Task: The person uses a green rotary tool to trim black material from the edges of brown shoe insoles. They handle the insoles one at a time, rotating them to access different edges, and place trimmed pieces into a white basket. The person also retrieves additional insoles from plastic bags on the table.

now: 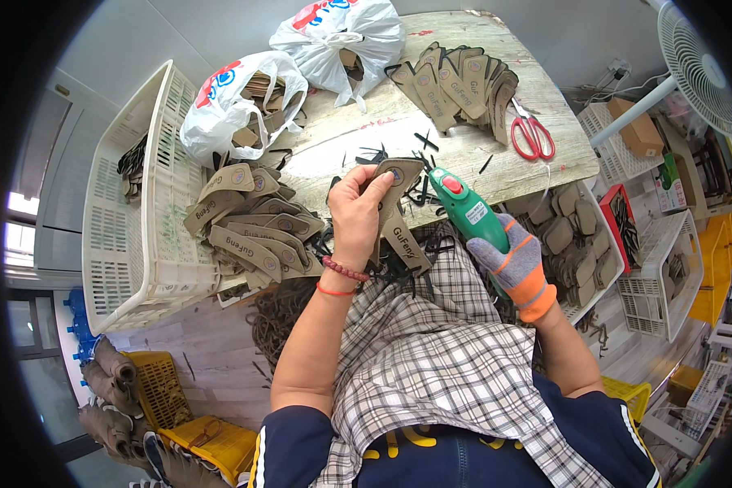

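My bare left hand is closed on a tan shoe piece with a dark edge, pinched between thumb and fingers above the table's near edge. Another tan printed piece hangs just below it; whether the two are joined I cannot tell. In a grey and orange glove, my right hand grips green electric scissors with a red button. Their tip points toward the held piece, a short way from it. Black offcut strips lie about the tip and at the table edge.
On the worn table sit a pile of tan pieces at left, another pile at the back, red-handled scissors and two white plastic bags. A white crate flanks the left; a fan stands right.
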A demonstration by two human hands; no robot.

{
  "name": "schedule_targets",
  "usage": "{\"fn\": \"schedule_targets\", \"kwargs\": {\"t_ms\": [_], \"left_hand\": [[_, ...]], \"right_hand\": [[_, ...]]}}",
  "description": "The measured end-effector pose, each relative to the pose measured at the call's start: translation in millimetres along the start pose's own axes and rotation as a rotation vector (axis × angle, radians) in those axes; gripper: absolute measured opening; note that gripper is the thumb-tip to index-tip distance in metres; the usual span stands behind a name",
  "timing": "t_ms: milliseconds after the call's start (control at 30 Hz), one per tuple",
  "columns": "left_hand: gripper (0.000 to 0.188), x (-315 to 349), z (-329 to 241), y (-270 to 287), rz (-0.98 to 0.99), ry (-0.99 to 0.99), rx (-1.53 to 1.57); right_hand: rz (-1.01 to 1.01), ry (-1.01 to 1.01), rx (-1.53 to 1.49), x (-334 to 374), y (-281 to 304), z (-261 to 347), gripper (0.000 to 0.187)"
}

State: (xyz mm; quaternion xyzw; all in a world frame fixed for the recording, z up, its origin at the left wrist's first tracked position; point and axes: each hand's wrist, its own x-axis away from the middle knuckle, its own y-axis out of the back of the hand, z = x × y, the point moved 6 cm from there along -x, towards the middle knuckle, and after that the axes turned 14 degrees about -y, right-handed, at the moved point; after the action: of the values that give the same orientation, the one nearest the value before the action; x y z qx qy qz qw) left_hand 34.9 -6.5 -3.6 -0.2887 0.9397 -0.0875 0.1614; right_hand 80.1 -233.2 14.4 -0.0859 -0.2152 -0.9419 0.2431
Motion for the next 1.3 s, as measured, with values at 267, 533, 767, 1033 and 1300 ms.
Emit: {"fn": "schedule_targets", "kwargs": {"t_ms": [267, 533, 767, 1033, 1300], "left_hand": [[0.008, -13.2, -14.9, 8.2, 0.172, 0.027, -0.145], [0.011, -22.5, -22.4, 11.8, 0.3, 0.035, -0.244], [0.008, -23.4, -17.7, 11.7, 0.413, 0.064, -0.298], [0.007, -15.5, -17.2, -0.6, 0.504, 0.107, -0.291], [0.01, -28.5, -68.5, 41.9, 0.459, 0.083, -0.625]], "right_hand": [[0.069, 0.074, 0.065, 1.3, 3.4, 0.4, 0.045], [0.145, 0.081, 0.091, 1.8, 3.2, 1.6, 0.048], [0.178, 0.068, 0.084, 1.2, 2.8, -0.3, 0.048], [0.22, 0.013, 0.038, -0.2, -2.3, 4.3, 0.046], [0.192, -0.019, 0.012, -7.1, -0.2, 0.0, 0.039]]}}
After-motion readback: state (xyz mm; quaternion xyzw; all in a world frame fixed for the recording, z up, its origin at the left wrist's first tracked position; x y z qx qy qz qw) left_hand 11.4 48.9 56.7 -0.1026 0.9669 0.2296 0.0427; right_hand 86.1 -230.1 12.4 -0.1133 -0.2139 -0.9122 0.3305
